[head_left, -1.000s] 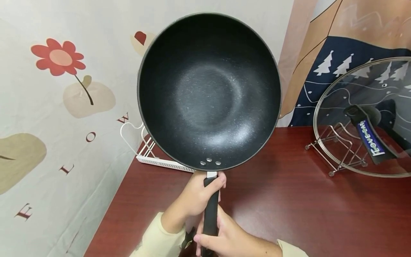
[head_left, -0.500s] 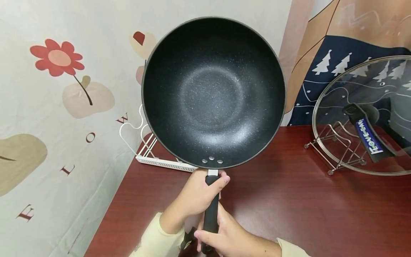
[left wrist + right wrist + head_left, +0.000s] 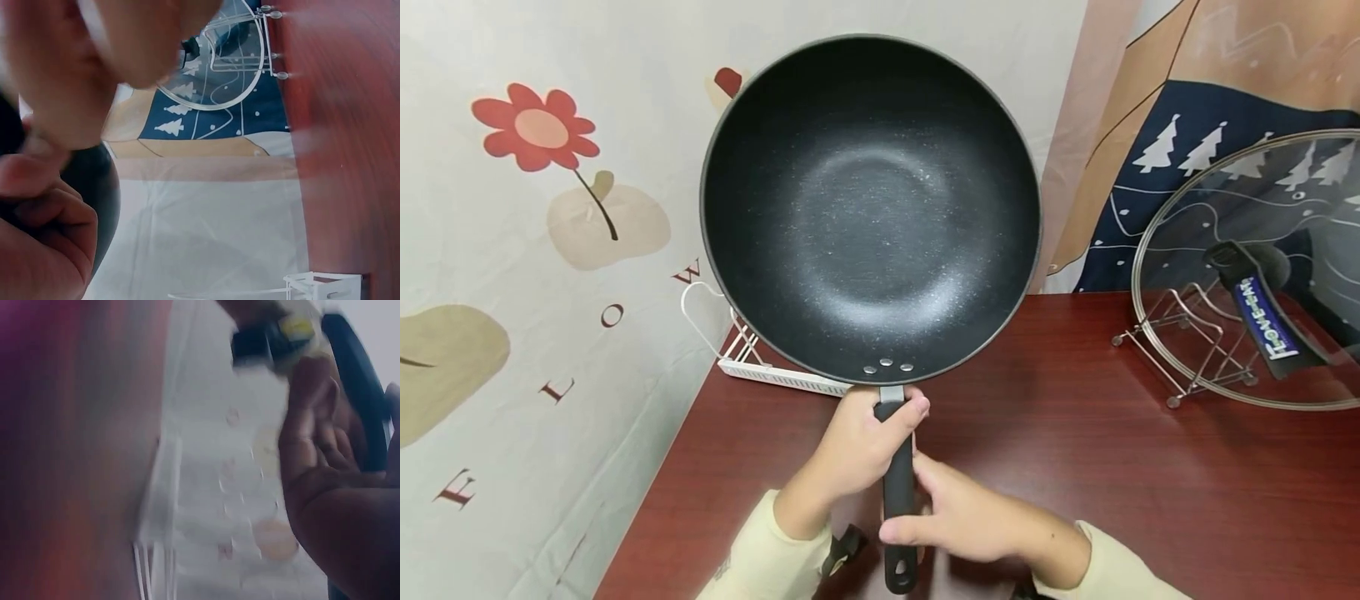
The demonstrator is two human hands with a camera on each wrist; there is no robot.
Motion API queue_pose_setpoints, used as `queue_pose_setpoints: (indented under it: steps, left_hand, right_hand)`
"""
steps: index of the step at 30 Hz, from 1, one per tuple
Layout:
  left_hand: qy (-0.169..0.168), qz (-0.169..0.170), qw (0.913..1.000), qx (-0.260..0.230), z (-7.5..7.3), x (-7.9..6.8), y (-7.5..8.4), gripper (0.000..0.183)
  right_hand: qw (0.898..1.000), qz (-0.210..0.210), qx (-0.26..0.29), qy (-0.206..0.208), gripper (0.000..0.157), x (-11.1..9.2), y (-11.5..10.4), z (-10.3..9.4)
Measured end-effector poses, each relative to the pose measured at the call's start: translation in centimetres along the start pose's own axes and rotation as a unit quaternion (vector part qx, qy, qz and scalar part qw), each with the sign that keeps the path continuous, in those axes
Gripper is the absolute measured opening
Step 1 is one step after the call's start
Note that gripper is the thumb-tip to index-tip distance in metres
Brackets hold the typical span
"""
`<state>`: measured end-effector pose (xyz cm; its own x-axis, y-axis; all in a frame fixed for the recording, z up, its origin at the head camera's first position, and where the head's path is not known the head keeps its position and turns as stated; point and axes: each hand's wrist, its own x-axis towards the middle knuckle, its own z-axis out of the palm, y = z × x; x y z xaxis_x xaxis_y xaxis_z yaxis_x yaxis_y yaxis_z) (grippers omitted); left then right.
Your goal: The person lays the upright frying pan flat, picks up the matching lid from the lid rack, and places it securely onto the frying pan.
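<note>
A black wok [image 3: 872, 217] is held up with its inside facing me and its handle [image 3: 899, 492] pointing down. My left hand [image 3: 853, 442] grips the handle just below the rim, thumb across the front. Lower down, my right hand [image 3: 977, 512] lies loosely around the handle, its straight thumb over the front and the other fingers partly hidden behind. In the right wrist view, the fingers [image 3: 312, 425] of that hand stand beside the dark handle [image 3: 359, 375] with a gap to it. Curled left fingers [image 3: 62, 219] show in the left wrist view.
A white rack [image 3: 782, 379] stands behind the wok on the reddish-brown table [image 3: 1037, 467]. To the right, a glass lid [image 3: 1180, 208] with a black handle leans in a wire stand [image 3: 1187, 342]. Printed cloth [image 3: 625, 350] hangs behind.
My right hand has loosened and shifted right, baring the handle's lower end with its hole. The wok has swung slightly left and up, while my left hand keeps its grip.
</note>
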<state>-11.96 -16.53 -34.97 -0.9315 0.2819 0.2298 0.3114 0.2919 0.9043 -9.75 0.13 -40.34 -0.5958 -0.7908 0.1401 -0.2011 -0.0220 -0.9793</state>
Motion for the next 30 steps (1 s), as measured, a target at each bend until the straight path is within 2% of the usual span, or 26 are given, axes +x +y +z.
queue_pose_setpoints:
  steps: [3,6,9,11,13,16,18,20,23,26,30]
  left_hand:
    - [0.013,0.002,0.9999,0.001,-0.2,0.0,0.0,0.015]
    - [0.007,-0.011,0.9998,-0.015,-0.4,0.1,0.0,0.017]
    - [-0.004,-0.023,0.9992,-0.032,-0.3,0.2,0.2,0.019]
    - [-0.012,-0.025,0.9988,-0.041,-0.2,0.2,0.2,0.019]
    - [-0.022,-0.028,0.9981,-0.051,0.0,0.3,0.2,0.019]
    - [-0.037,-0.029,0.9971,-0.059,0.2,0.3,0.2,0.020]
    - [-0.045,-0.029,0.9967,-0.060,0.2,0.2,0.3,0.021]
    - [-0.052,-0.027,0.9966,-0.059,0.2,0.2,0.2,0.021]
    - [-0.065,-0.022,0.9960,-0.057,0.1,0.2,0.2,0.020]
    - [-0.078,-0.015,0.9952,-0.057,0.2,0.2,0.0,0.020]
    - [-0.091,-0.011,0.9942,-0.055,0.4,0.0,-0.3,0.020]
  right_hand:
    - [0.999,0.034,0.030,-0.002,0.052,-0.1,-0.4,-2.3]
    - [1.000,0.012,0.017,0.013,0.051,-0.4,-0.7,-5.2]
    - [0.998,-0.026,0.004,0.063,0.049,-1.0,-1.0,-8.0]
    - [0.991,-0.043,0.014,0.125,0.047,-1.5,-1.5,-9.5]
    - [0.976,-0.061,0.052,0.203,0.039,-1.9,-2.2,-10.7]
    - [0.938,-0.088,0.127,0.309,0.022,-2.3,-3.7,-12.5]
    - [0.916,-0.095,0.151,0.360,0.019,-2.3,-4.9,-13.7]
    - [0.905,-0.087,0.141,0.393,0.024,-2.2,-6.1,-14.8]
    - [0.900,-0.050,0.089,0.424,0.038,-2.1,-7.3,-15.9]
    - [0.902,-0.026,0.056,0.427,0.052,-2.2,-7.6,-16.3]
    - [0.908,-0.026,0.060,0.414,0.064,-2.6,-6.9,-15.9]
